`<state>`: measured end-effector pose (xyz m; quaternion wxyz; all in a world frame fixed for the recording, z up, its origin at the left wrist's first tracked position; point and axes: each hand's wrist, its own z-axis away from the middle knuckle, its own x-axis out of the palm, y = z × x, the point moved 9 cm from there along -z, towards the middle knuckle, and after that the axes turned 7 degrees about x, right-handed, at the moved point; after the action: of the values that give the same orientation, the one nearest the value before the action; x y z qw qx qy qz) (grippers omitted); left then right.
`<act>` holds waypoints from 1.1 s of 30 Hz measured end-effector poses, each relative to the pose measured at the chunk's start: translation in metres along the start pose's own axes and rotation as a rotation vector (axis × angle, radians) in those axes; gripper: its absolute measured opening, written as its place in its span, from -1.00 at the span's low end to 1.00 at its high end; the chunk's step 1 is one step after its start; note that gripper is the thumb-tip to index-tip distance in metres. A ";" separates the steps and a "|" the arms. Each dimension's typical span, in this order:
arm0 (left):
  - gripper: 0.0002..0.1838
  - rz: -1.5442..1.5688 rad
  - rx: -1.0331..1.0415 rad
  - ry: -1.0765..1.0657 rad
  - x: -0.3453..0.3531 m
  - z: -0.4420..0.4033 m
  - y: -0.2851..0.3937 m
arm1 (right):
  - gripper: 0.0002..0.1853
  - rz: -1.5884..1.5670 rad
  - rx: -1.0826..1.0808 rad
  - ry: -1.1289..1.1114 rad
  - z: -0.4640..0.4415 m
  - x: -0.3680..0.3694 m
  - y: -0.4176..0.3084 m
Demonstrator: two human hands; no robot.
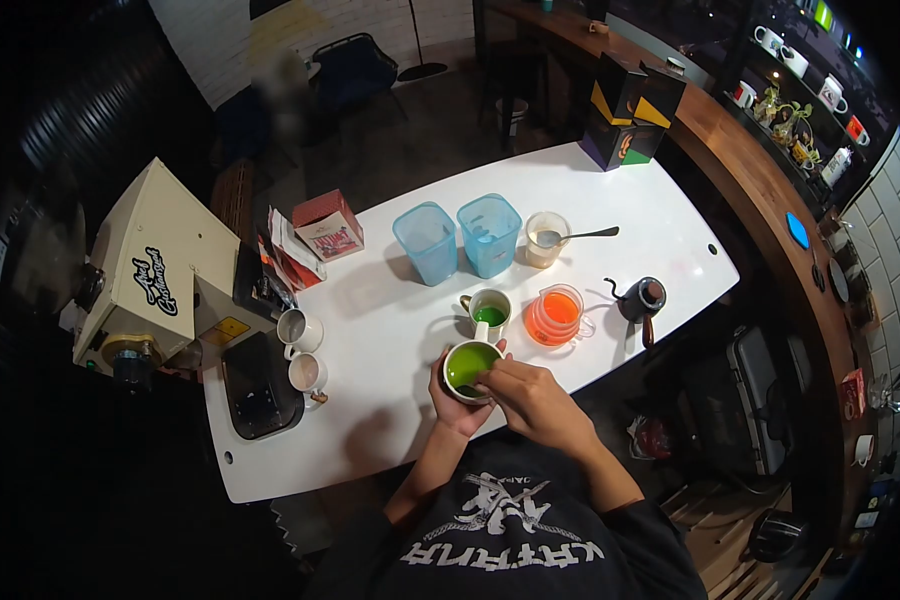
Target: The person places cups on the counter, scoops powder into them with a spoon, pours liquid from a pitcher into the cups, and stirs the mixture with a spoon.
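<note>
My left hand (454, 408) is wrapped round a white mug (486, 341) of bright green liquid (469, 367), held over the table's near edge with its handle pointing away from me. My right hand (530, 396) is closed, its fingers pinched together over the mug's right rim. Whatever those fingers hold, if anything, is hidden. Just beyond stands another mug (505, 299) with darker green liquid inside. To its right is a glass server (554, 318) of orange-red liquid.
Two blue plastic containers (425, 243) and a glass cup (547, 252) with a spoon (592, 233) stand farther back on the white table (370, 330). A black gooseneck kettle (642, 299) is at right. Two mugs (307, 373) and a cream grinder-like machine (160, 270) are at left.
</note>
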<state>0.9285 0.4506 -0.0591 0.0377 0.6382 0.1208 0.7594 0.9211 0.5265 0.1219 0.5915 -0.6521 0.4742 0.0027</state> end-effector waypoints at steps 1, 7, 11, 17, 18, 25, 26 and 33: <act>-0.25 0.034 -0.014 -0.002 -0.004 -0.001 -0.001 | -0.77 0.000 0.002 0.002 -0.002 0.001 0.002; -0.24 0.257 -0.078 -0.203 0.011 0.003 -0.003 | -0.74 0.109 0.089 0.120 -0.001 -0.025 0.006; -0.23 0.133 -0.077 -0.071 -0.001 0.000 -0.002 | -0.72 0.091 0.050 0.040 0.006 -0.017 0.003; -0.20 0.240 -0.123 -0.238 0.003 -0.001 -0.005 | -0.78 0.024 0.016 0.096 0.006 -0.018 -0.006; -0.20 0.242 -0.125 -0.234 0.006 0.000 -0.006 | -0.80 0.018 0.031 0.150 0.007 -0.026 -0.007; -0.22 0.224 -0.053 -0.095 0.015 0.002 -0.005 | -0.83 0.013 0.089 0.393 0.030 -0.081 -0.019; -0.23 0.227 -0.059 -0.076 0.013 0.002 -0.006 | -0.88 -0.005 0.069 0.440 0.033 -0.087 -0.020; -0.23 0.241 -0.094 -0.115 0.015 0.002 -0.015 | -0.84 -0.365 0.281 0.722 0.065 -0.110 0.032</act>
<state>0.9262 0.4689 -0.0479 -0.0168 0.6882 0.0052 0.7253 0.8770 0.6495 0.1395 0.4613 -0.5977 0.5234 -0.3950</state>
